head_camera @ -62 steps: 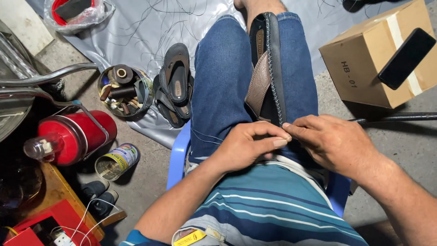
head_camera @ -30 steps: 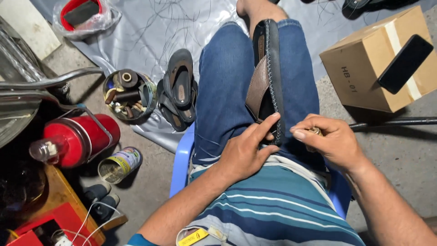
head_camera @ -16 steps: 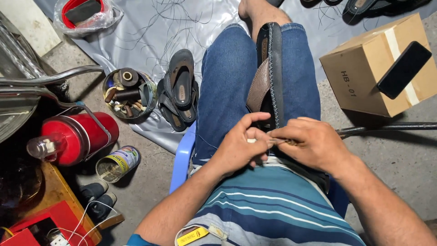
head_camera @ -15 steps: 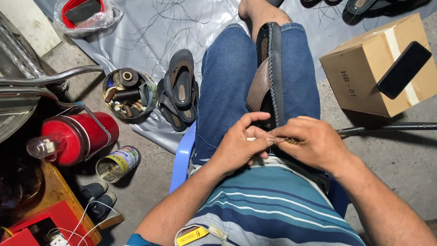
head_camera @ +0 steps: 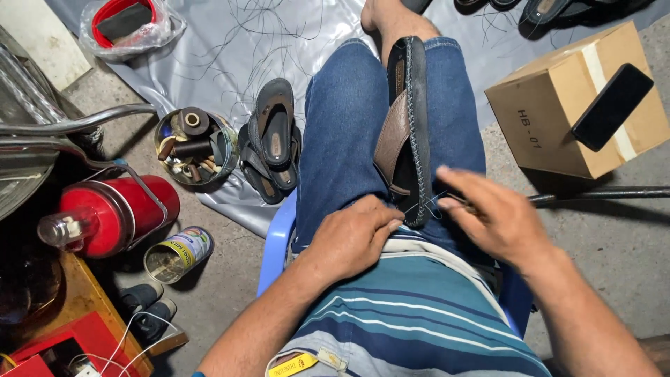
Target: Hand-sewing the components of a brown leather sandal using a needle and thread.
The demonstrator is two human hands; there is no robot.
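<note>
Sandal (head_camera: 412, 132) work sits in my lap: the black-soled sandal with a brown strap lies lengthwise between my jean-clad thighs, heel end toward my striped shirt. My left hand (head_camera: 352, 237) rests curled on the left thigh, fingertips touching the sandal's heel edge. My right hand (head_camera: 488, 216) hovers just beside that heel, blurred, fingers seemingly pinched on a thin tool; I cannot tell its grip exactly. Near my left knee, spare sandals (head_camera: 272, 146) lie on the grey sheet (head_camera: 230, 49) beside a round tin (head_camera: 192, 146).
</note>
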